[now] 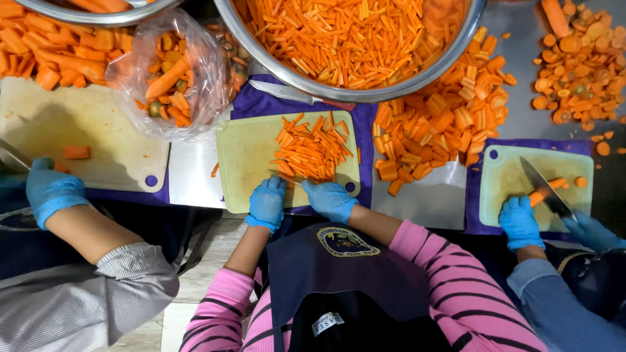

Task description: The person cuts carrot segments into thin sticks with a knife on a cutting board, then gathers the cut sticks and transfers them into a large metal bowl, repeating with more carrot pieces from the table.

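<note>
Both my hands wear blue gloves and rest at the near edge of a pale green cutting board (244, 153). A pile of thin orange carrot sticks (312, 148) lies on the board's right half. My right hand (330, 199) grips a small knife (285, 177) whose thin blade points left along the near side of the pile. My left hand (267, 203) sits curled by the blade tip, just left of the sticks, with nothing visible in it.
A big steel bowl (365, 93) of carrot sticks stands behind the board, with a spare knife (283, 92) under its rim. Carrot chunks (433, 124) are heaped to the right. Gloved co-workers work at boards on the left (52, 192) and right (520, 221). A plastic bag (171, 78) holds scraps.
</note>
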The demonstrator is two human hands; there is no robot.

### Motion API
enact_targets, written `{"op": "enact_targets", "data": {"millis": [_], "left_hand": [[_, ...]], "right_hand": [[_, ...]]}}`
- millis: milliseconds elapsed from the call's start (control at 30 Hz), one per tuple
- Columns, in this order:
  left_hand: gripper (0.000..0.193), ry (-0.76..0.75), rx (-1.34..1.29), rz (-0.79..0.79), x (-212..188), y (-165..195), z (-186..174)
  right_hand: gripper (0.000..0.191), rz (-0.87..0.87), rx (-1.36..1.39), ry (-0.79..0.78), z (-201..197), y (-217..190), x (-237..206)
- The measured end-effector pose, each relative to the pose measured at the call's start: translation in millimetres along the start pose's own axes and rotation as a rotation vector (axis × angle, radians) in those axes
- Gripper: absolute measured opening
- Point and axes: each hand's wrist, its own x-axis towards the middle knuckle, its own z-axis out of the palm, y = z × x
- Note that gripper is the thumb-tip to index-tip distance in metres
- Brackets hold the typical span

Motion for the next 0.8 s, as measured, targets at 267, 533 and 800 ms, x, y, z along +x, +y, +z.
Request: {"op": "enact_targets", "data": {"millis": [267, 533, 800], "left_hand": [[0.037, -0.004, -0.037, -0.046, -3, 6, 4], [0.038, -0.08, -0.091, -0.076, -10, 4, 2], [0.033, 0.153, -0.043, 0.021, -14, -1, 8]], "right_hand": [[0.028, -0.167, 0.006, 0.192, 17, 4, 23], [0.037, 0.003, 0.058, -0.062, 24, -3, 32], [0.036, -0.012, 0.039, -0.045, 20, -7, 36]]}}
